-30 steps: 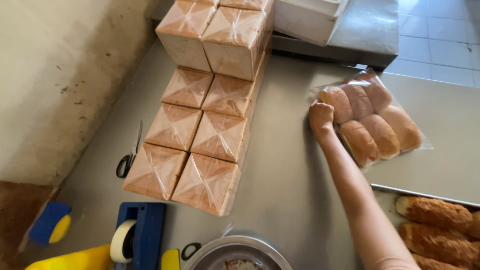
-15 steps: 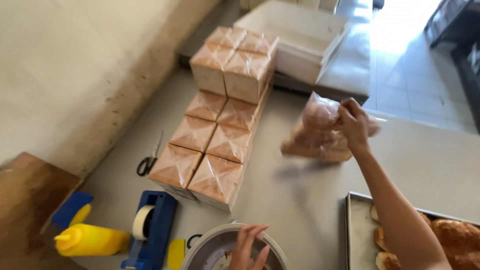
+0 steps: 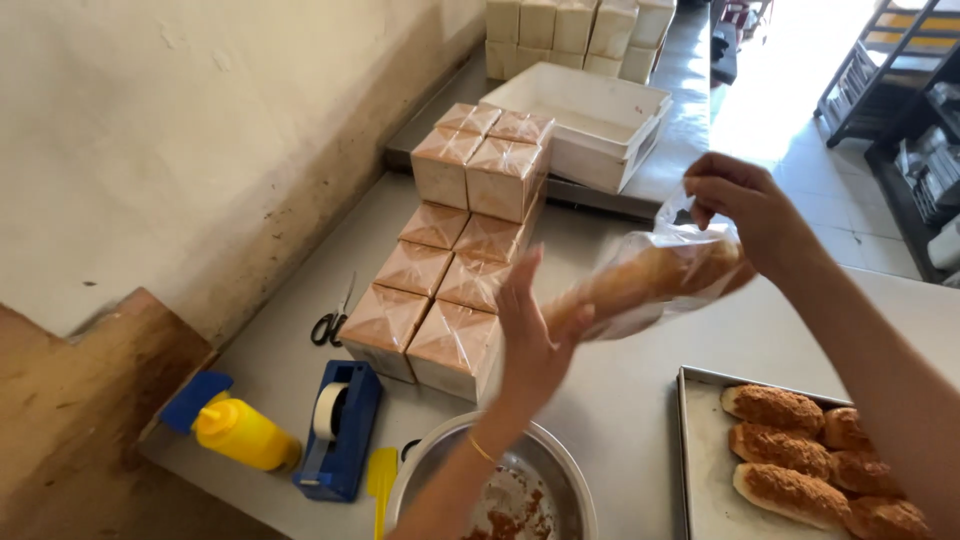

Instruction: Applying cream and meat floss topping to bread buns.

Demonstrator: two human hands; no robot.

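Left hand (image 3: 528, 345), open and flat, fingers up, palm pressed against the near end of a clear plastic bag of long golden bread rolls (image 3: 650, 280); grasping nothing, only supporting. Bag held in the air above the grey steel table (image 3: 620, 400), tilted, its far end higher. Right hand (image 3: 745, 205) at that upper end, its grip pinched on the loose bag mouth, fingers clenched on the plastic. Number of rolls inside the bag cannot be told through the film.

Far left on the table: one yellow squeeze bottle with blue cap (image 3: 235, 430), lying on its side. Beside it, one blue tape dispenser with a white roll (image 3: 338, 425); one yellow scraper (image 3: 382, 482) just right of that. One pair of black-handled scissors (image 3: 332, 322) near the wall.

Wrapped square brown loaves in clear film (image 3: 440, 295) stand in two rows just left of the left hand; six at table level visible, four more stacked higher behind. One round metal bowl with brown crumbs (image 3: 500, 495) under the left forearm. Behind: white boxes (image 3: 590, 120). Right: one metal baking tray (image 3: 700, 450) with at least five crumb-topped long rolls (image 3: 790, 450).
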